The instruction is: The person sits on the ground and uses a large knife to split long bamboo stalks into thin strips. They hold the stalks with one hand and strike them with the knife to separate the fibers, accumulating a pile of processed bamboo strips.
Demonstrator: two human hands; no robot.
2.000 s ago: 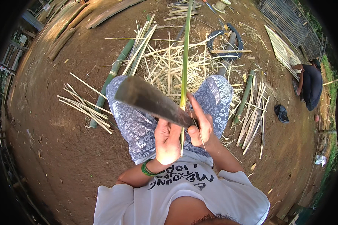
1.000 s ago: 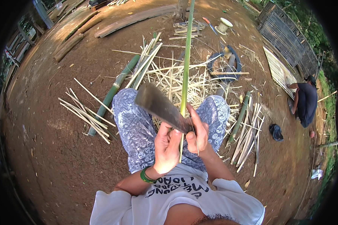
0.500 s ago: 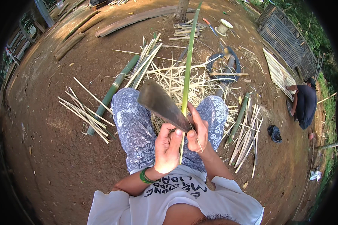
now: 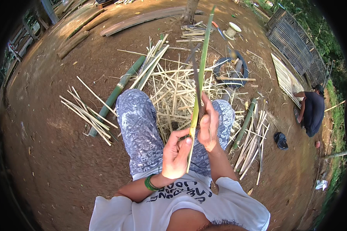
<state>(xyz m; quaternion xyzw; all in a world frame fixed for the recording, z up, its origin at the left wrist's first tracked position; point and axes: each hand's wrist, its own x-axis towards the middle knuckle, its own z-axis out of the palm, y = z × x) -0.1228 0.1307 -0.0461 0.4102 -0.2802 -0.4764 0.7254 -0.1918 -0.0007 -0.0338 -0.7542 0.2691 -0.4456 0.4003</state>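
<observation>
A long green bamboo strip (image 4: 205,50) stands up between my hands, its pale lower end near my shirt. My left hand (image 4: 175,157) is closed, pinching the strip near that end between thumb and fingers. Right beside the strip is a dark, broad-bladed knife (image 4: 197,82), seen nearly edge-on and pointing away from me. My right hand (image 4: 209,125) is closed around the knife's near part, its fingers up along the strip; the handle is hidden. Under my hands, between my knees, lies a heap of pale bamboo shavings and slats (image 4: 173,92).
Green bamboo poles lie left (image 4: 117,92) and right (image 4: 245,123) of my legs, with cut slats (image 4: 254,148) beside them. Beyond the heap are a dark tyre (image 4: 243,81), a spool (image 4: 232,30) and a tree trunk (image 4: 189,13). A person (image 4: 313,109) crouches at the right.
The knife blade has swung from broadside, tilted left, to nearly edge-on beside the strip. My right hand has risen slightly, and the strip's top leans further right.
</observation>
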